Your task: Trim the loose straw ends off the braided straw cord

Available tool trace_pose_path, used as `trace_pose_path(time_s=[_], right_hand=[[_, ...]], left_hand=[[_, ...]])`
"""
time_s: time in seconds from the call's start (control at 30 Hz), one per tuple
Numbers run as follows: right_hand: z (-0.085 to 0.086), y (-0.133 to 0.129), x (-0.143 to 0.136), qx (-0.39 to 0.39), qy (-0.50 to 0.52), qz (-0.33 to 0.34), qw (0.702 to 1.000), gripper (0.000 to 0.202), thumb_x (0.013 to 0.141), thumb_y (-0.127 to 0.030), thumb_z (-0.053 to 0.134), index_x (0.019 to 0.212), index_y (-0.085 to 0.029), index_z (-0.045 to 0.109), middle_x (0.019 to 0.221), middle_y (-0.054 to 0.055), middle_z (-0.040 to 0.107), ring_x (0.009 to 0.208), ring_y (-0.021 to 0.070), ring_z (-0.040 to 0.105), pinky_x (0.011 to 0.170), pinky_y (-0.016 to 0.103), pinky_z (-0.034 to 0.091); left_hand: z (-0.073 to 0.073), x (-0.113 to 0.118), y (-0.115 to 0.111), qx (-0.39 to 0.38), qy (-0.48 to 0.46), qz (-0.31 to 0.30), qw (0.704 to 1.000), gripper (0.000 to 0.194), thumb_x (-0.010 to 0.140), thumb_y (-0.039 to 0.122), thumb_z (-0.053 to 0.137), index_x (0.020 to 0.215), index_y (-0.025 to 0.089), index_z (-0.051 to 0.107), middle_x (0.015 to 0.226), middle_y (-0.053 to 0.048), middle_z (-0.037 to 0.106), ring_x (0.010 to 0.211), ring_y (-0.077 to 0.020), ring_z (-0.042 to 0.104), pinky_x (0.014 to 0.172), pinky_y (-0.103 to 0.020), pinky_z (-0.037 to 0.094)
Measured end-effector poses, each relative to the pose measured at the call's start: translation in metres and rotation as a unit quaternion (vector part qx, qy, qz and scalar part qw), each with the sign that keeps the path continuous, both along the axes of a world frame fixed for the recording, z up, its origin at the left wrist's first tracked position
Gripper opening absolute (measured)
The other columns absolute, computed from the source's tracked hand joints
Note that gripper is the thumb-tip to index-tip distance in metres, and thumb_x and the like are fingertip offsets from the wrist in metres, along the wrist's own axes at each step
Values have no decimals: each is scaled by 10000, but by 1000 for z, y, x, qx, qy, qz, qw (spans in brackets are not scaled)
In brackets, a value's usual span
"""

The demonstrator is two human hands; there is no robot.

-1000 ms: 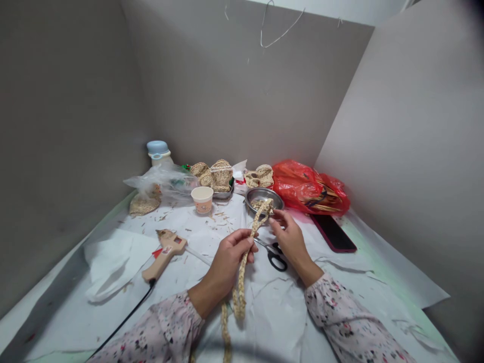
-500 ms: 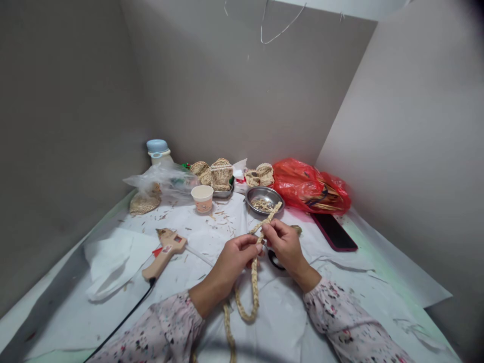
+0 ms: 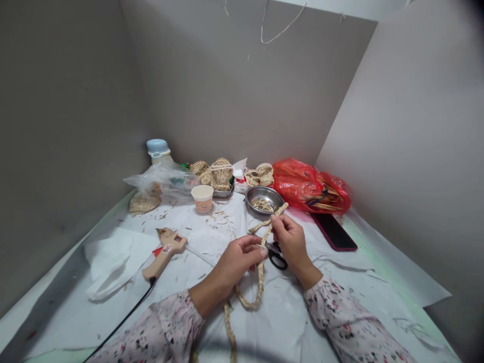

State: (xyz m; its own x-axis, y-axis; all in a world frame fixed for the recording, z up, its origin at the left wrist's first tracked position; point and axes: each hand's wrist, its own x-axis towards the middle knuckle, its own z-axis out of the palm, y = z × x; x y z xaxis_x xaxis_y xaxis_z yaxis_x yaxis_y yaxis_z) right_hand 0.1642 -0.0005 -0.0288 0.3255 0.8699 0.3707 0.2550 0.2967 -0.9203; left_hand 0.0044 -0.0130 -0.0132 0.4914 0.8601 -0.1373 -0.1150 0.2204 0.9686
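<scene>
A braided straw cord (image 3: pixel 260 282) runs between my hands and loops down over the table. My left hand (image 3: pixel 242 257) pinches it between thumb and fingers. Farther up, near its end, my right hand (image 3: pixel 290 242) grips the same cord, whose tip points toward the metal bowl (image 3: pixel 252 205). Another piece of braid sticks out to the left, just above my left hand. Black-handled scissors (image 3: pixel 278 260) lie on the table between and partly behind my hands. More cord hangs below my left wrist toward the near edge.
A glue gun (image 3: pixel 166 252) with a black cable lies left. Behind stand a paper cup (image 3: pixel 203 199), woven straw pieces (image 3: pixel 222 174) and a blue-lidded bottle (image 3: pixel 158 147). At right are a red plastic bag (image 3: pixel 302 186) and a phone (image 3: pixel 335 232). Straw scraps litter the white sheet.
My right hand has shifted slightly right, carrying the cord's end with it. The loop has moved right and up a little, and more of the scissors shows.
</scene>
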Motion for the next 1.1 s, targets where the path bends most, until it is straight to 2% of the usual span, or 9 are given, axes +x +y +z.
trace_pose_path(time_s=[0.1,0.2,0.33,0.43,0.5,0.63,0.9,1.1], right_hand=[[1,1,5,9,7,-35,999,387,844,-485,548,583,-207,477,496,-59,428,491,103,379,513,241,324],[2,1,7,11,17,-34,999,401,856,-495,525,582,-210,456,500,-61,422,498,103,389,520,238,332],[0,-1,4,-18,18,34,999,411,854,-536,495,610,-206,492,485,-52,455,454,103,395,462,241,322],[-1,-2,-1,-43,4,96,994,410,807,-543,558,596,-193,526,465,-42,477,434,103,411,443,240,321],[-2,-2,-3,-47,-1,110,993,400,792,-533,581,590,-192,529,467,-43,476,443,102,418,451,237,327],[-2,-2,-4,-48,-2,102,994,393,803,-525,568,594,-197,515,474,-52,454,447,94,393,455,235,324],[-2,-2,-4,-58,-8,108,992,392,791,-529,581,590,-197,529,473,-49,468,453,101,413,463,237,335],[-4,1,-3,-56,11,83,995,404,799,-531,577,585,-202,485,464,-60,437,441,93,377,448,234,311]], left_hand=[[0,1,0,3,12,-11,1000,319,645,258,771,908,120,653,690,4,620,566,-88,489,527,-202,349],[0,1,1,7,22,-1,1000,291,640,244,763,881,120,658,681,12,612,554,-84,478,529,-208,355],[-1,2,2,12,19,26,999,273,634,236,750,867,118,669,639,25,590,539,-85,463,526,-215,343],[-2,2,3,15,14,40,999,256,633,227,741,851,117,664,609,34,571,532,-85,456,523,-215,336],[-3,2,3,13,15,39,999,253,637,227,738,852,119,658,602,36,569,527,-85,457,519,-213,334],[-3,2,3,10,24,36,999,282,653,252,735,891,126,652,610,30,587,520,-88,465,515,-212,336],[1,1,4,24,26,51,998,192,612,232,753,749,134,659,582,31,565,514,-89,448,521,-209,336],[1,1,2,30,18,25,999,276,678,293,734,883,124,660,650,17,582,547,-87,459,526,-205,346]])
